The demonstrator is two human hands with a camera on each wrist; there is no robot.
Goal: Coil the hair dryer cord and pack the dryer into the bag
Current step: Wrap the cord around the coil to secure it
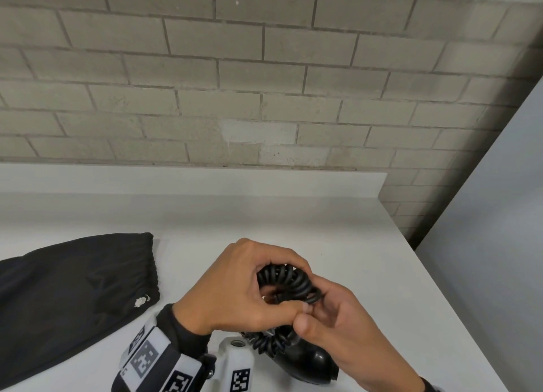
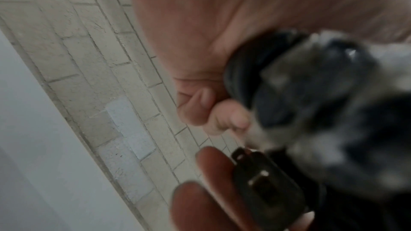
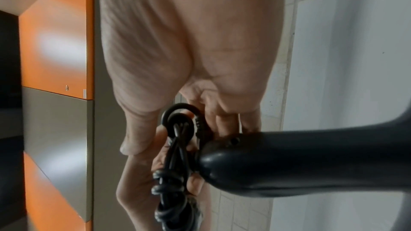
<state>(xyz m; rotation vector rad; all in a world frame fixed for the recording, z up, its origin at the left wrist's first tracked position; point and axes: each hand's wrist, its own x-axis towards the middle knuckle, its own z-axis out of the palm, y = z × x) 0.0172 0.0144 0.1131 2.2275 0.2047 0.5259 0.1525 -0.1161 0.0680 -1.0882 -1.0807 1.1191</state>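
A black spiral hair dryer cord [image 1: 289, 281] is bunched into a ring above the white table [image 1: 293, 215]. My left hand [image 1: 264, 285] curls round the ring from the left. From the right, my right hand [image 1: 314, 312] pinches the cord's lower end. More of the cord [image 3: 177, 147] hangs down to the black hair dryer [image 1: 307, 362], which lies on the table under my hands; the dryer [image 3: 289, 161] fills the right wrist view. The black plug [image 2: 264, 187] with metal prongs shows in the left wrist view beside fingers. The black fabric bag [image 1: 73, 288] lies flat to the left, its gathered mouth facing my hands.
A grey brick wall [image 1: 264, 83] stands behind the table's raised back lip [image 1: 191, 183]. The table's right edge [image 1: 435, 274] runs diagonally beside a pale panel [image 1: 499, 244]. Orange and grey cabinet panels [image 3: 57, 59] show in the right wrist view.
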